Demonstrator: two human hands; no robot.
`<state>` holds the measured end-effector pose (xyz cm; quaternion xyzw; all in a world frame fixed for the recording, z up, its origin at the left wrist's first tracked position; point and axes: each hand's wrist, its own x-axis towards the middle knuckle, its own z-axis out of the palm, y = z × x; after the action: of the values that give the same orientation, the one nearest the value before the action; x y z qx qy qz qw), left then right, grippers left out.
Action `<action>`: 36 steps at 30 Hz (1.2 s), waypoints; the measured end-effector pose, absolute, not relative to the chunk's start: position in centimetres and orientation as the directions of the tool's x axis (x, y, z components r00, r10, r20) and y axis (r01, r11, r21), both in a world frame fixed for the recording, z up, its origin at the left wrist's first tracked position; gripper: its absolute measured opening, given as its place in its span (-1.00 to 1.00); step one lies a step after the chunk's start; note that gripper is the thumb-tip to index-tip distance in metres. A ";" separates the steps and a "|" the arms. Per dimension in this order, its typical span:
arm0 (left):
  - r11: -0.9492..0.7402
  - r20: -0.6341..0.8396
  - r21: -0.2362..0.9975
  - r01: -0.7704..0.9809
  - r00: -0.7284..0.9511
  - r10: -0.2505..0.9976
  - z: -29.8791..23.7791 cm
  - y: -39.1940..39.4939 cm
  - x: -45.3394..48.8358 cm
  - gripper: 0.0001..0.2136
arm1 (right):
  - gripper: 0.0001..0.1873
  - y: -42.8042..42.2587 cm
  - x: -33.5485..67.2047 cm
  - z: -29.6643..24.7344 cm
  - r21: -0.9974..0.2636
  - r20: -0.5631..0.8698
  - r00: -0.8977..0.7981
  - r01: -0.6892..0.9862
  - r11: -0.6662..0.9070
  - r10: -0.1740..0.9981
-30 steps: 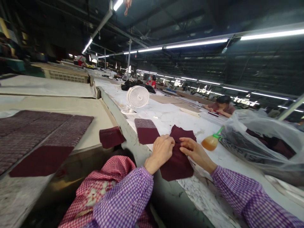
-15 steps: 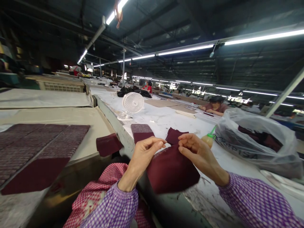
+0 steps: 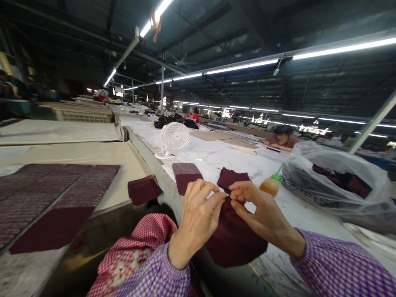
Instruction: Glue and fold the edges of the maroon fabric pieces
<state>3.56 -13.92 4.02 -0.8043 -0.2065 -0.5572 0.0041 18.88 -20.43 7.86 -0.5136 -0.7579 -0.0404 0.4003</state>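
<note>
A dark maroon fabric piece (image 3: pixel 236 237) hangs from my fingertips over the near edge of the table. My left hand (image 3: pixel 199 216) pinches its upper edge between thumb and forefinger. Close beside it, my right hand (image 3: pixel 258 208) grips the same edge, and the two sets of fingertips almost meet. Fingers hide part of that edge. Just beyond my hands lies a small stack of maroon fabric pieces (image 3: pixel 230 177). To its left, a two-tone piece, grey and maroon (image 3: pixel 187 175), rests flat on the white table (image 3: pixel 213 154).
A white fan (image 3: pixel 175 136) stands farther back. Right of my hands are a glue bottle with a green nozzle (image 3: pixel 270 185) and a clear plastic bag (image 3: pixel 334 194) holding dark cloth. Striped maroon panels (image 3: pixel 62 189) lie on the left table. A co-worker (image 3: pixel 283 139) leans on the far side.
My left hand has moved right and slightly down, bringing its fingertips up close to my right hand's. The maroon piece hangs a little lower and farther right. The view has shifted slightly.
</note>
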 end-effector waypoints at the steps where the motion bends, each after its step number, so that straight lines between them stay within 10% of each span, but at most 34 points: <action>1: -0.916 0.901 0.211 0.341 0.296 0.318 4.0 -14.0 3.6 -0.87 | -0.73 -20.5 18.8 7.9 -0.319 0.658 -0.167 0.821 0.473 0.734; 6: -0.921 0.893 0.219 0.322 0.314 0.322 4.0 -14.5 3.8 -0.85 | -0.69 -20.6 18.7 7.7 -0.247 0.653 -0.222 0.842 0.480 0.724; 9: -0.871 0.847 0.456 0.182 0.212 0.488 4.0 -14.6 4.2 -0.88 | -0.75 -20.7 18.7 7.8 -0.368 0.638 -0.188 0.777 0.510 0.747; 12: -0.506 0.557 0.828 -0.241 0.255 0.790 4.2 -14.4 4.4 -0.90 | -0.83 -20.5 18.7 8.1 -0.650 0.564 -0.072 0.576 0.496 0.823; 17: 0.100 0.230 0.872 -0.479 0.582 0.780 4.0 -13.2 3.8 -0.74 | -0.78 -20.1 19.3 8.7 -0.826 0.407 0.037 0.442 0.351 0.912; 28: -0.360 0.329 0.931 -0.064 0.576 0.749 1.9 -9.8 6.0 -0.81 | -0.72 -16.9 22.9 6.0 -0.856 0.299 0.182 0.485 0.179 0.937; 36: -0.746 0.382 0.473 0.469 0.654 0.653 -0.2 -8.3 11.6 -0.82 | -0.80 -15.3 28.6 2.7 -0.618 0.121 -0.021 0.781 0.092 0.992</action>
<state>11.58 -8.31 -0.17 -0.8935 -0.3141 -0.2730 -0.1687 28.61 -15.29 2.75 -0.6449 -0.6874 0.1952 0.2712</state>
